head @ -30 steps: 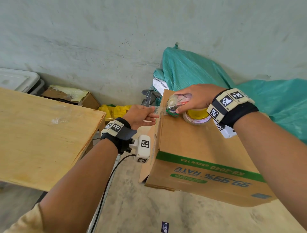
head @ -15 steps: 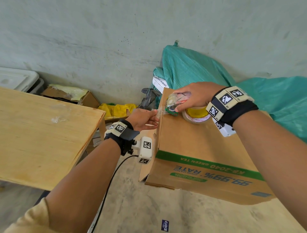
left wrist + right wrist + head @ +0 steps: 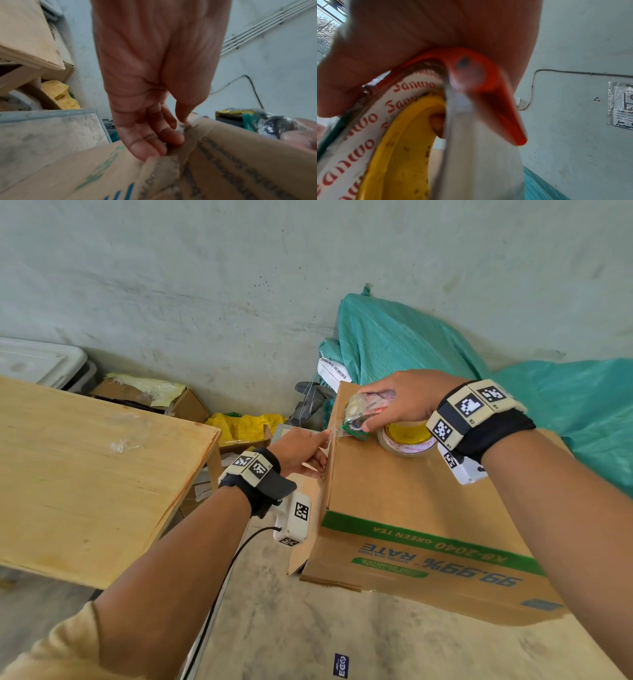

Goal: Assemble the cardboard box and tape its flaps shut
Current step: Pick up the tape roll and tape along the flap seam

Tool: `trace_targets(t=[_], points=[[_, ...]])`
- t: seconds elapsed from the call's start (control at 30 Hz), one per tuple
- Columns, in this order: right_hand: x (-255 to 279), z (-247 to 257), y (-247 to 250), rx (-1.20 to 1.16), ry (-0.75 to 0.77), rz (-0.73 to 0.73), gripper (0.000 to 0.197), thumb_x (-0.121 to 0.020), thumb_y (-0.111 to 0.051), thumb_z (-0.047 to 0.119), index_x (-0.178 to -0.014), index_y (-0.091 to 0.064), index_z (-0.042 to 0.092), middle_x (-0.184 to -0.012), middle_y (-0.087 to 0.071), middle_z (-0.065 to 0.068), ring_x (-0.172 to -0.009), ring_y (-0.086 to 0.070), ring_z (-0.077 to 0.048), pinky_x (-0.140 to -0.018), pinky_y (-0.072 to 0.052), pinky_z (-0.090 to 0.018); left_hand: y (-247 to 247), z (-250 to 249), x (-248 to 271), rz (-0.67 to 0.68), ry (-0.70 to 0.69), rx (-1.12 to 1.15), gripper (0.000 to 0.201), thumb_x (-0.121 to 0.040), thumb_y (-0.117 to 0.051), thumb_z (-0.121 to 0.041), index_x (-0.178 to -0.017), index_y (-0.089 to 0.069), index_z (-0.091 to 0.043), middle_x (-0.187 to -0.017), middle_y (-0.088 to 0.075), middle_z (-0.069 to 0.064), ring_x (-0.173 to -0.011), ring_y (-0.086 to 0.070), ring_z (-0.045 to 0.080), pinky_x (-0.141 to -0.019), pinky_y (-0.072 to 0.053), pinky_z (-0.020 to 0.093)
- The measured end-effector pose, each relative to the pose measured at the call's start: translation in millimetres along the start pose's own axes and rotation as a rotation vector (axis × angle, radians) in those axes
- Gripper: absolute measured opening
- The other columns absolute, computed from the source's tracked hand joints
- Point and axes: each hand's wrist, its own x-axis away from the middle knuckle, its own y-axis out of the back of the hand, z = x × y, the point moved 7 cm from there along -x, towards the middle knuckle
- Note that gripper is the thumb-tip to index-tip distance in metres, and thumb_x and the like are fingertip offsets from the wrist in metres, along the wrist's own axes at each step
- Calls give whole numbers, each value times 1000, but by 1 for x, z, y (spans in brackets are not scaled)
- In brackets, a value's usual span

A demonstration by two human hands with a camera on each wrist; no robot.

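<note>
A brown cardboard box with green print lies on its side; its corrugated flap edges fill the left wrist view. My right hand grips a tape dispenser at the top face's far left edge, with the tape roll lying flat behind it. The right wrist view shows the roll's yellow core and the red handle under my palm. A short strip of clear tape runs from the dispenser over the edge. There my left hand presses the strip's end with thumb and fingers.
A plywood table stands to the left, its corner close to my left wrist. Green tarpaulin sacks lie behind and right of the box. An open carton, yellow bags and a white bin line the wall.
My left hand has moved down and in toward the box's left edge, bringing the tape end from mid-air onto the cardboard. The right hand and dispenser have barely shifted.
</note>
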Motion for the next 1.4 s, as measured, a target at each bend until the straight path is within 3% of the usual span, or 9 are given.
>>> trace_targets(t=[0.2, 0.37, 0.5, 0.63, 0.77, 1.03, 1.13, 1.27, 1.4], points=[[-1, -1, 0, -13, 3, 3, 79, -71, -67, 67, -141, -41, 43, -136, -54, 4, -103, -51, -18, -81, -35, -29, 4, 1, 1, -87, -74, -219, 42, -94, -52, -37, -63, -54, -9, -70, -65, 12, -55, -60, 19, -58, -58, 31], [-3, -3, 0, -24, 2, 7, 79, -71, -68, 67, -141, -41, 43, -135, -55, 6, -96, -47, -15, -80, -34, -28, 25, -14, 8, -365, -356, -260, 16, -88, -62, -28, -86, -56, -13, -81, -60, 2, -69, -58, 17, -67, -56, 37], [-3, -4, 0, -43, 5, 2, 77, -73, -69, 64, -141, -42, 42, -135, -55, 6, -95, -45, -14, -80, -33, -27, 30, -28, 20, -390, -553, -285, 31, -91, -56, -36, -105, -71, -13, -85, -63, -6, -66, -53, 0, -71, -46, 20], [-5, -4, 1, -66, 12, -6, 76, -73, -69, 63, -141, -43, 41, -133, -56, 4, -96, -47, -15, -79, -34, -28, 9, 0, 11, -157, -455, -373, 83, -75, -35, -83, -88, -70, -9, -84, -56, -2, -76, -52, 12, -77, -52, 35], [-5, -3, 1, -80, 23, -11, 75, -72, -70, 63, -140, -46, 39, -128, -59, 3, -96, -50, -18, -78, -36, -29, -2, 12, 19, -108, -401, -347, 70, -78, -27, -81, -91, -67, -24, -100, -64, -6, -92, -56, 9, -91, -50, 41], [-2, -4, 1, -61, 17, -32, 77, -71, -69, 65, -140, -45, 41, -134, -57, 3, -108, -55, -22, -83, -40, -31, 4, -20, 41, -324, -532, -352, 60, -98, -35, -48, -56, -44, -6, -47, -34, 3, -43, -32, 9, -51, -31, 25], [-3, -3, 2, -53, 17, -42, 78, -71, -69, 65, -140, -44, 41, -134, -56, 3, -103, -54, -21, -79, -38, -29, -7, -12, 33, -196, -484, -360, 69, -90, -27, -67, -76, -60, -8, -73, -59, 24, -64, -56, 25, -64, -47, 36], [-3, -3, 0, -83, 30, -44, 77, -70, -69, 65, -139, -47, 39, -129, -59, 2, -96, -52, -18, -78, -40, -30, -7, -8, 31, -153, -416, -374, 63, -75, -22, -83, -88, -49, -28, -89, -56, 3, -83, -55, 17, -86, -52, 48], [-2, -2, 0, -74, 37, -42, 76, -71, -69, 64, -139, -46, 39, -129, -59, 2, -96, -52, -19, -77, -39, -29, -3, -19, 38, -220, -440, -436, 47, -94, -38, -53, -67, -58, -20, -62, -56, 4, -56, -49, 8, -57, -43, 27]])
